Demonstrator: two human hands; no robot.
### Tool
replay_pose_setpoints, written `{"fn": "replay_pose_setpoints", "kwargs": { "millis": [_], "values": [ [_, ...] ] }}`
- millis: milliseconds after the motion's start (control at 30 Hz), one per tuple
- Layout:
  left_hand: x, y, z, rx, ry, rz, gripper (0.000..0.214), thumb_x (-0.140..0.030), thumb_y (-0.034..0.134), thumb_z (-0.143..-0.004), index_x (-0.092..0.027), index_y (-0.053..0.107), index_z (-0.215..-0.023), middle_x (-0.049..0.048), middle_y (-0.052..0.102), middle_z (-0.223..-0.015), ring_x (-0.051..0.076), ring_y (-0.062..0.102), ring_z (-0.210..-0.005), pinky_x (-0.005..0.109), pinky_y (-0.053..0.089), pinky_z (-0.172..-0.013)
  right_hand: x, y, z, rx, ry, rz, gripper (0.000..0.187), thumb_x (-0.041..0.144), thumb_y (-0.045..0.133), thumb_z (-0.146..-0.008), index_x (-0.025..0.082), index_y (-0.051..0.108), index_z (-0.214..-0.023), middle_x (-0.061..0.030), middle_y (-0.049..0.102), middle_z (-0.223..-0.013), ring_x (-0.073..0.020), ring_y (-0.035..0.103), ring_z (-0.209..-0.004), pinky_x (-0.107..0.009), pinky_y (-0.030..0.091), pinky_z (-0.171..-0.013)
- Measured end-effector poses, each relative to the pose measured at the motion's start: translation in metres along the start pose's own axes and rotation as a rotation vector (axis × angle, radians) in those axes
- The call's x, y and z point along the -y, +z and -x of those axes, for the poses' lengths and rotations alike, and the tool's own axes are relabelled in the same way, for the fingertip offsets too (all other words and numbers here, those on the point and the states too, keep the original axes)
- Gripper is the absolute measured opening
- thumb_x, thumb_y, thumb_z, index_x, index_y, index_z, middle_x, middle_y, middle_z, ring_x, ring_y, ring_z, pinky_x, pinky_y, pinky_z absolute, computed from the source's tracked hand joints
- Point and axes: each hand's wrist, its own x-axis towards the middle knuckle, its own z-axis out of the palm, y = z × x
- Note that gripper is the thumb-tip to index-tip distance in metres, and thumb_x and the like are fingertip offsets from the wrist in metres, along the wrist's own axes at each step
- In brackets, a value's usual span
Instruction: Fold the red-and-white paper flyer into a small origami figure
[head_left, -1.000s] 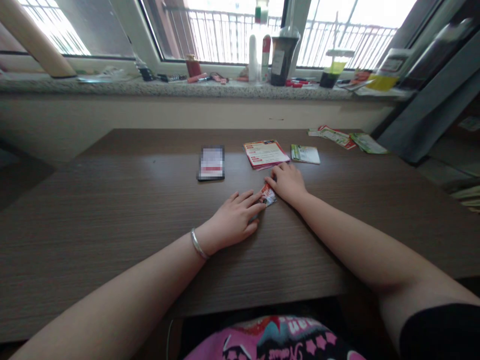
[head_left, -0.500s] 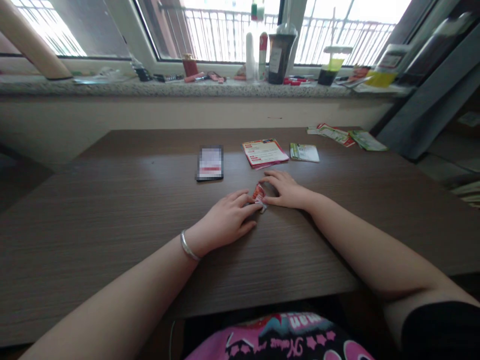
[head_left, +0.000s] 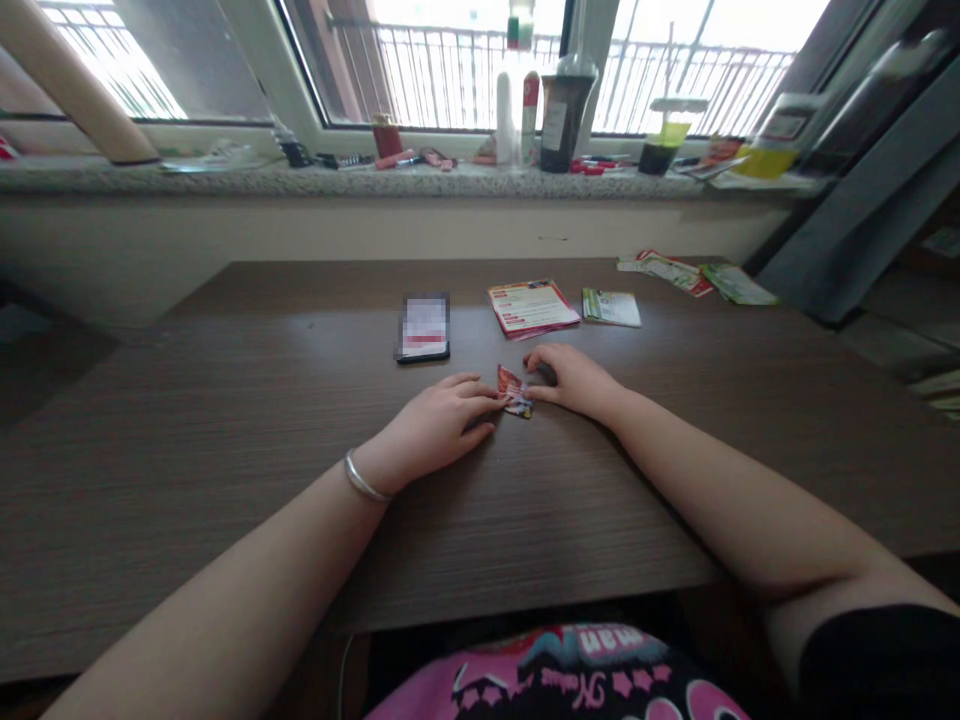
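A small folded piece of red printed paper [head_left: 514, 391] lies on the dark wooden table [head_left: 225, 420], between my two hands. My left hand [head_left: 435, 425], with a silver bangle at the wrist, rests palm down and its fingertips press on the paper's left edge. My right hand [head_left: 574, 380] comes in from the right, fingers curled, pinching the paper's right side. Both hands grip the same folded piece.
A phone [head_left: 423, 328] lies beyond my left hand. A stack of red leaflets [head_left: 532, 306] and a green card [head_left: 611, 307] lie beyond my right hand, more leaflets [head_left: 690, 273] at the far right. The windowsill [head_left: 360, 178] holds bottles, cups and small items.
The folded paper has shifted left and grown smaller and more upright as my fingers worked it. Both hands moved slightly left with it; my right hand went from flat to a pinch.
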Motion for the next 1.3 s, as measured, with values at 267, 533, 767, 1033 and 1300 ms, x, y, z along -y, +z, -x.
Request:
{"fn": "replay_pose_setpoints", "kwargs": {
  "millis": [267, 533, 767, 1033, 1300],
  "values": [
    [-0.001, 0.007, 0.001, -0.042, 0.040, 0.044, 0.024, -0.024, 0.057, -0.088, -0.019, 0.061, -0.111, 0.0078, 0.047, -0.143, 0.027, 0.030, -0.141, 0.045, 0.035, -0.113, 0.023, -0.009, 0.006, 0.087, -0.109, 0.137, 0.032, 0.041, 0.058, -0.088, 0.019, 0.069, -0.108, -0.0094, 0.066, -0.116, -0.0241, 0.059, -0.108, -0.038, 0.044, -0.094],
    [0.002, 0.004, -0.001, -0.040, -0.037, 0.098, 0.021, -0.025, 0.058, -0.087, -0.020, 0.060, -0.107, 0.0073, 0.061, -0.123, 0.024, 0.052, -0.121, 0.042, 0.043, -0.104, 0.034, -0.017, 0.010, 0.202, -0.230, 0.226, 0.061, 0.057, 0.064, -0.079, 0.021, 0.061, -0.128, -0.0126, 0.060, -0.130, -0.0302, 0.054, -0.115, -0.044, 0.043, -0.097],
    [0.008, 0.005, -0.002, -0.108, -0.110, 0.033, 0.019, -0.022, 0.056, -0.088, -0.018, 0.066, -0.103, 0.0076, 0.067, -0.101, 0.022, 0.060, -0.096, 0.037, 0.048, -0.090, 0.030, -0.015, 0.009, 0.188, -0.299, 0.187, 0.048, 0.052, 0.055, -0.087, 0.023, 0.063, -0.124, -0.0113, 0.062, -0.123, -0.0265, 0.057, -0.109, -0.040, 0.045, -0.092],
    [0.009, 0.004, 0.000, -0.116, -0.158, -0.046, 0.018, -0.028, 0.055, -0.090, -0.021, 0.071, -0.095, 0.0066, 0.066, -0.095, 0.021, 0.059, -0.089, 0.035, 0.048, -0.081, 0.026, -0.012, 0.009, 0.120, -0.183, 0.069, 0.020, 0.036, 0.061, -0.087, 0.026, 0.072, -0.099, -0.0043, 0.067, -0.096, -0.0195, 0.059, -0.093, -0.032, 0.045, -0.083],
    [0.010, 0.006, -0.001, -0.114, -0.178, 0.004, 0.019, -0.031, 0.055, -0.089, -0.020, 0.070, -0.095, 0.0066, 0.066, -0.095, 0.021, 0.058, -0.091, 0.036, 0.047, -0.086, 0.029, -0.006, 0.007, 0.090, -0.032, 0.070, 0.020, 0.032, 0.055, -0.089, 0.020, 0.071, -0.089, -0.0045, 0.068, -0.088, -0.0181, 0.059, -0.086, -0.029, 0.043, -0.077]
  ]
}}
